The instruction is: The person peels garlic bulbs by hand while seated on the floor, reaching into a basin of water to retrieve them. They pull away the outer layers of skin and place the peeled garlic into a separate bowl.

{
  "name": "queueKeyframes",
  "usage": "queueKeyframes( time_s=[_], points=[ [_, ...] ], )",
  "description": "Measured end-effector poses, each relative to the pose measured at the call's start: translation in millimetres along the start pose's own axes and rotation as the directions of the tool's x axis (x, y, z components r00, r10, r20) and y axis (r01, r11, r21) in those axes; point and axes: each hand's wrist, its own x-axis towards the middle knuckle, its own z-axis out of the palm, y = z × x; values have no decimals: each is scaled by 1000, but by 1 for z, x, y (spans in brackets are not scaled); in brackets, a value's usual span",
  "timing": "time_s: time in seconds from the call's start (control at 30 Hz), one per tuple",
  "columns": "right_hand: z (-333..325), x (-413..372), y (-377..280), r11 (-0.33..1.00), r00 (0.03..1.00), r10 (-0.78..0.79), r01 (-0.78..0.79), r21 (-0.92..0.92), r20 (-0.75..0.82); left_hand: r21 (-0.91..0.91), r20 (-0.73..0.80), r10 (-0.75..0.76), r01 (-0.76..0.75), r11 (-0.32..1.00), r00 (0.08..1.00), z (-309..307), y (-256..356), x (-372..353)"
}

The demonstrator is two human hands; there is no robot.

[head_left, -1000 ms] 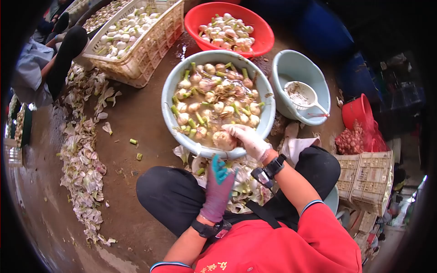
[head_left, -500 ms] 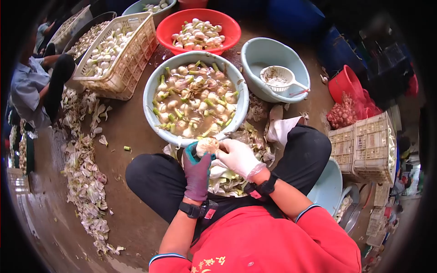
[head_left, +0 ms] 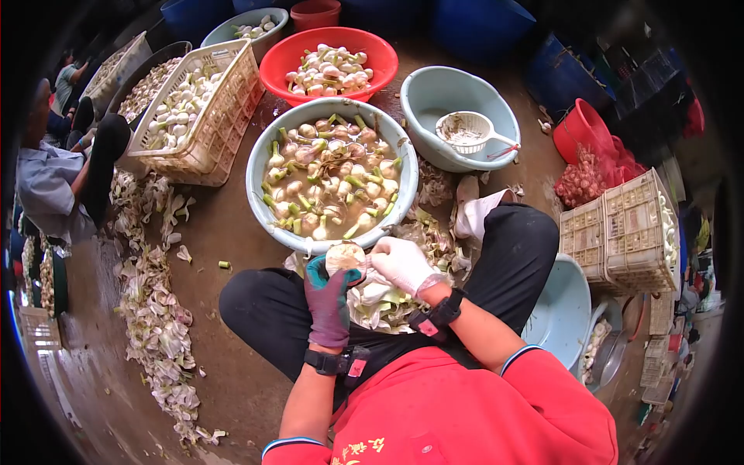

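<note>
A garlic bulb (head_left: pixel 346 258) with its flat root side turned up is gripped in my left hand (head_left: pixel 328 301), which wears a purple and teal glove. My right hand (head_left: pixel 404 267), in a white glove, pinches at the bulb's right edge; its fingertips partly hide what they grip there. Just beyond both hands stands a pale blue basin (head_left: pixel 256 203) of murky water, full of garlic bulbs (head_left: pixel 308 194) with short green stems. Peeled skins (head_left: pixel 381 307) are heaped between my legs, below the hands.
A red basin (head_left: pixel 277 68) and a cream crate (head_left: pixel 203 164) hold garlic at the back. Right of the water basin, a blue tub (head_left: pixel 418 85) holds a white strainer (head_left: pixel 465 132). Skins (head_left: pixel 155 310) litter the left floor near a seated person (head_left: pixel 54 182). Crates (head_left: pixel 620 232) stand right.
The bulb has tipped so that its flat root side shows more. Both hands stay together around it, slightly lower. The view has shifted a little.
</note>
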Motion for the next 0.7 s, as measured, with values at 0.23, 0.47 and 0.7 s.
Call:
queueKeyframes(
  time_s=[0.23, 0.47, 0.7],
  points=[
    [-34, 24, 85, 718, 996, 87, -48, -694, 21, -353, 243, -123, 206, 913, 962, -15, 13, -5],
    [-11, -10, -3, 715, 808, -586, 549, -432, 58, -249, 354, -344, 442, 862, 870, -21, -3, 0],
    [1, -22, -4, 604, 772, -634, 534, -592, 50, -105, 358, -495, 561, 821, 792, -16, 7, -11]
  ],
)
